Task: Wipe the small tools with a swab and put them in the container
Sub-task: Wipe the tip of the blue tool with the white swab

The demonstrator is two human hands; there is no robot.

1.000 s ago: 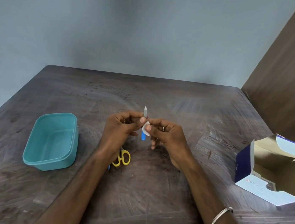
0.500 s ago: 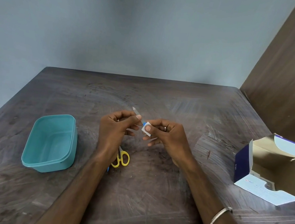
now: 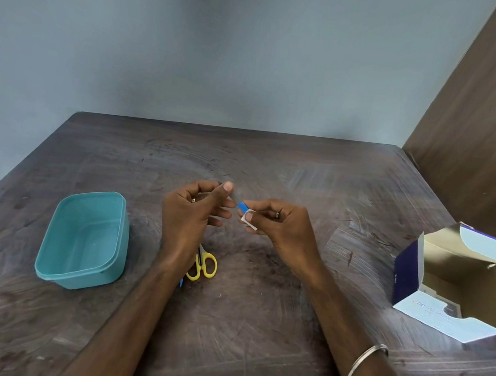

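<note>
Above the middle of the table I hold a small nail file (image 3: 241,206) with a blue handle. It lies almost level between my hands. My left hand (image 3: 193,212) pinches its metal end between thumb and fingers, which hide most of the blade. My right hand (image 3: 282,226) pinches a white swab (image 3: 248,219) folded around the blue handle end. The teal plastic container (image 3: 44,259) stands open at the left with nothing visible inside. Small yellow-handled scissors (image 3: 206,266) lie on the table, partly hidden under my left wrist.
An opened blue and white cardboard box (image 3: 408,270) lies on its side at the table's right edge. The dark wooden table (image 3: 254,329) meets a grey wall at the back. A brown wooden panel (image 3: 491,130) rises at the right.
The file has swung from upright to nearly level, its tip moving left. My hands have drawn slightly apart, and the swab now sits at the blue handle end.
</note>
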